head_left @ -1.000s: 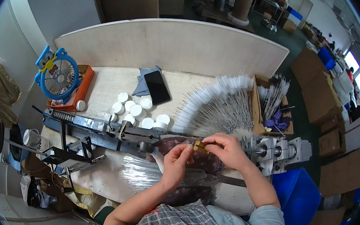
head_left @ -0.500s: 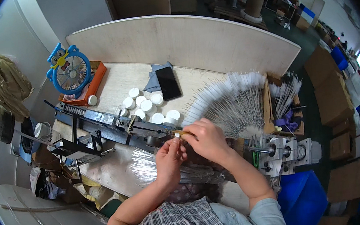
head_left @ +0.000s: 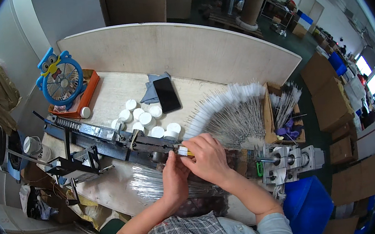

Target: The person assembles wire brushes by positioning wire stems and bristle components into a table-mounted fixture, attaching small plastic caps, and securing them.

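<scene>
Both my hands meet at the near right end of a long dark metal fixture (head_left: pixel 102 136) on the bench. My right hand (head_left: pixel 208 158) is closed, with a small white and yellow piece (head_left: pixel 183 151) at its fingertips. My left hand (head_left: pixel 175 180) is beside it, thumb and fingers drawn together at the fixture's end; what they pinch is hidden. Thin shiny wires (head_left: pixel 146 183) lie in a bundle beside my left hand. Beyond my right hand, wire brushes with white bristles (head_left: pixel 226 97) are spread like a fan.
White round-lidded containers (head_left: pixel 145 118) cluster behind the fixture, near a phone (head_left: pixel 167 94) on a blue cloth. A blue fan (head_left: pixel 62 82) stands by an orange tray (head_left: pixel 91 95). At right are a box of brushes (head_left: pixel 268 117), a metal spindle device (head_left: pixel 292 160) and a blue bin (head_left: pixel 308 204).
The view has shifted, moving the bench slightly left in the picture. My right hand has come lower and closer to the left, and more of the white piece shows at the fixture's end.
</scene>
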Motion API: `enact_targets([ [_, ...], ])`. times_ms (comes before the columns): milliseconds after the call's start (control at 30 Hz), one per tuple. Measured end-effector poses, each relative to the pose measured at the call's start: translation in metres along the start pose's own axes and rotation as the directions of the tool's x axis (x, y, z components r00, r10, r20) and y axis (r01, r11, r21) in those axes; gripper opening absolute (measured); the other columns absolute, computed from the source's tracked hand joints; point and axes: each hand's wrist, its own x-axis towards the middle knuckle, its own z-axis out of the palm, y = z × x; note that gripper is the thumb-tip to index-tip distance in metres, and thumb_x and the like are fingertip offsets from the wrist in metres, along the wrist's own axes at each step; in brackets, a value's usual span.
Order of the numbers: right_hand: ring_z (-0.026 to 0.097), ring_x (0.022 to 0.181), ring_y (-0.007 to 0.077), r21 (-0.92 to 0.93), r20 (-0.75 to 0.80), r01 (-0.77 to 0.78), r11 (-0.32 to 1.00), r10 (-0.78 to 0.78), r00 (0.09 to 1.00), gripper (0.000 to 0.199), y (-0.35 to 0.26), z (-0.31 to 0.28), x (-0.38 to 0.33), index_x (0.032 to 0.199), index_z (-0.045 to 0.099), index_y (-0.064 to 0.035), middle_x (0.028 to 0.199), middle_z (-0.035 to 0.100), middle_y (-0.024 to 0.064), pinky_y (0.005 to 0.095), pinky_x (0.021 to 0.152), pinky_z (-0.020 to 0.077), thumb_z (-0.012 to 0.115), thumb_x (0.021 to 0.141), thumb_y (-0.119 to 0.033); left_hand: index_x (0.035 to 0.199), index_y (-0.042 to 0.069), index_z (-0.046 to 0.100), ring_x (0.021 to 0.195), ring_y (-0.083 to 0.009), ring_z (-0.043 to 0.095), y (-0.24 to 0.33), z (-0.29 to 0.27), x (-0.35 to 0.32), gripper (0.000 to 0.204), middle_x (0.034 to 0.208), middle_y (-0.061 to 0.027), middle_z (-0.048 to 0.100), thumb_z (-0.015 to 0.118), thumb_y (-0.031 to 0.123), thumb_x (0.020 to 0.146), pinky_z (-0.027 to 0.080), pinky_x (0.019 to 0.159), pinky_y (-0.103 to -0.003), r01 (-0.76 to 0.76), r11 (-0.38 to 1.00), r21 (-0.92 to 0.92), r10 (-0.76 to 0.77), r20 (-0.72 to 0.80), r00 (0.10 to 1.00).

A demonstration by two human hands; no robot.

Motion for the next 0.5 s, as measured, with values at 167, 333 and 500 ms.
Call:
enact_targets([
  [167, 0.056, 0.098, 0.0197, -0.023, -0.089, 0.067, 0.998, -0.069, 0.994, 0.026, 0.009, -0.004, -0.008, 0.096, 0.069, -0.0122, 0.097, 0.062, 0.0012, 0.0356, 0.081, 0.0447, 0.075, 0.072, -0.02, 0.098, 0.004, 0.055, 0.087, -0.014, 0.06, -0.009, 0.003, 0.006, 0.022, 0.09, -0.0049, 0.061, 0.047, 0.024, 0.1, 0.048, 0.083, -0.031, -0.051, 0.998, -0.042, 0.05, -0.03, 0.998],
  [333, 0.056, 0.098, 0.0198, 0.007, -0.1, 0.126, 0.992, -0.125, 0.987, 0.023, 0.018, -0.006, -0.013, 0.094, 0.072, -0.0149, 0.098, 0.062, -0.0002, 0.0356, 0.081, 0.045, 0.074, 0.072, -0.017, 0.1, 0.005, 0.057, 0.083, -0.0098, 0.06, -0.017, -0.009, 0.01, 0.01, 0.093, -0.0018, 0.062, 0.054, 0.015, 0.096, 0.049, 0.076, -0.027, -0.09, 0.996, -0.028, 0.09, -0.001, 0.996],
  [500, 0.057, 0.097, 0.0203, 0.053, -0.098, 0.135, 0.989, -0.129, 0.987, 0.022, 0.029, -0.014, -0.019, 0.094, 0.072, -0.0133, 0.097, 0.063, -0.0011, 0.0352, 0.081, 0.0454, 0.073, 0.073, -0.016, 0.093, 0.005, 0.058, 0.08, -0.009, 0.059, -0.017, 0.004, 0.006, 0.007, 0.086, -0.0015, 0.061, 0.055, 0.011, 0.094, 0.047, 0.074, -0.024, -0.1, 0.995, 0.019, 0.101, -0.067, 0.993],
])
